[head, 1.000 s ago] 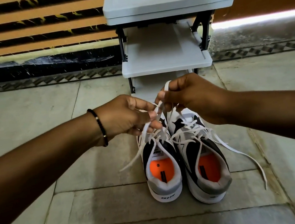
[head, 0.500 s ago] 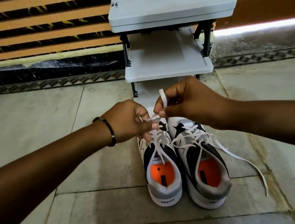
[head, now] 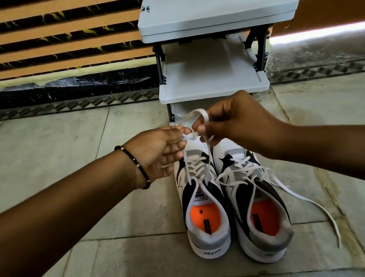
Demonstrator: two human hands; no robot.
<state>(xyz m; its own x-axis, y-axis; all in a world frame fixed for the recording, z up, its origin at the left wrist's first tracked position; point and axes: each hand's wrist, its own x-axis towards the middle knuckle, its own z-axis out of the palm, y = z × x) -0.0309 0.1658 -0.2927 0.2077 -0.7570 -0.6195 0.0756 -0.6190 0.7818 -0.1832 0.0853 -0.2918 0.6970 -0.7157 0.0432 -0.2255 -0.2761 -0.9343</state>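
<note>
Under and all round the fingers: pale stone-tile floor (head: 39,163). Beyond the fingertips, against striped orange-and-black wall (head: 45,40): grey tiered rack (head: 217,6), middle shelf edge just past the right knuckles.

Directly below the fingers: white/black/grey trainer (head: 211,244), orange insole, toe toward the rack, heel toward the camera. Just right of it, touching or a hair apart (cannot tell): matching second trainer (head: 269,236), below and slightly right of the right fingers.

Left hand (head: 157,151): fingers curled, thumb and forefinger pinching the white lace (head: 197,115) over the toe end of the first trainer. Right hand (head: 238,125): fingers curled too, pinching the same lace, loop standing up over the fingertips. Both sets of fingertips nearly meeting. From the pinch down: strands running to the eyelets.

Well right of and below the fingers: loose lace end (head: 307,201) of the second trainer, trailing on the floor. Behind the left fingers, on the wrist: black bead bracelet (head: 137,165).
</note>
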